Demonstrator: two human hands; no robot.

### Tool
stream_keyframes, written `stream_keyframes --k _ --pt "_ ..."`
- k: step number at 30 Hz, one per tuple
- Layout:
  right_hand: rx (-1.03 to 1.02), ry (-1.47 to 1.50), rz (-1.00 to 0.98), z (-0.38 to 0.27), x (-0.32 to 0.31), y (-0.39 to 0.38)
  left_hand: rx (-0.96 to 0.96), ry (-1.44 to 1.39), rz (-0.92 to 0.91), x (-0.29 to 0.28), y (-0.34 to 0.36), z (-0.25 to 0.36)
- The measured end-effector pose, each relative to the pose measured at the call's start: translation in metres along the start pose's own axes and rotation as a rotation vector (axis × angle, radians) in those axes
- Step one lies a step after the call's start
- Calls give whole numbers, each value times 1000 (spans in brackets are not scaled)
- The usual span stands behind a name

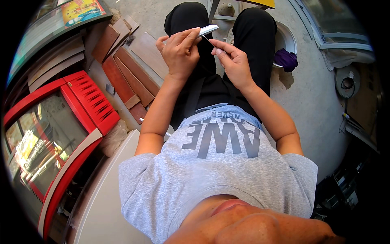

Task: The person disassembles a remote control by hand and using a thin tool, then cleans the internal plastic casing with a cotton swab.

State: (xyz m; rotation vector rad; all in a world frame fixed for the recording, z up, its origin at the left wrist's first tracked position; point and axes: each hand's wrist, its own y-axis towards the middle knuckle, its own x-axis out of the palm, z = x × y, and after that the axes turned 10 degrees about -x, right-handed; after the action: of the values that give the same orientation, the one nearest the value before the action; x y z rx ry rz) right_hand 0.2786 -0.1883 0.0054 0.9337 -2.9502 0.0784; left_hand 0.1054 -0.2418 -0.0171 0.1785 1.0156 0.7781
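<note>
Right up close, the person's face (260, 227) fills the lower edge, with the grey T-shirt (219, 179) spreading out beyond it. And there's the action: a slim white piece (209, 29) up over the knees, pinched in the left hand (183, 46), fingers curled narrow round it! The right hand (230, 62) has a thin dark stick (207, 39) between thumb and fingertips, its far end at the white piece's lower side; touching or just beside, I can't tell. Below them, black trousers (254, 49), knees apart. Out to the right, a purple cloth (286, 60) hangs over the rim of a pale basin (290, 37) on the concrete floor (317, 105). Over on the left, reddish-brown boards (132, 79) lie in a loose spread, and nearer, a red cabinet (95, 97) shows its glass front.
</note>
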Motion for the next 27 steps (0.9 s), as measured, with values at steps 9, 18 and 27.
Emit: stream_keyframes --k 9,18,27 --pt "-575 -856 -164 -34 -43 6 -57 -11 -42 -2 9 -13" --pt "-298 -253 -55 -15 -47 54 -95 -160 -140 -4 13 -16" --pt "-284 -290 -125 -3 -35 87 -117 -176 -227 -13 11 -16"
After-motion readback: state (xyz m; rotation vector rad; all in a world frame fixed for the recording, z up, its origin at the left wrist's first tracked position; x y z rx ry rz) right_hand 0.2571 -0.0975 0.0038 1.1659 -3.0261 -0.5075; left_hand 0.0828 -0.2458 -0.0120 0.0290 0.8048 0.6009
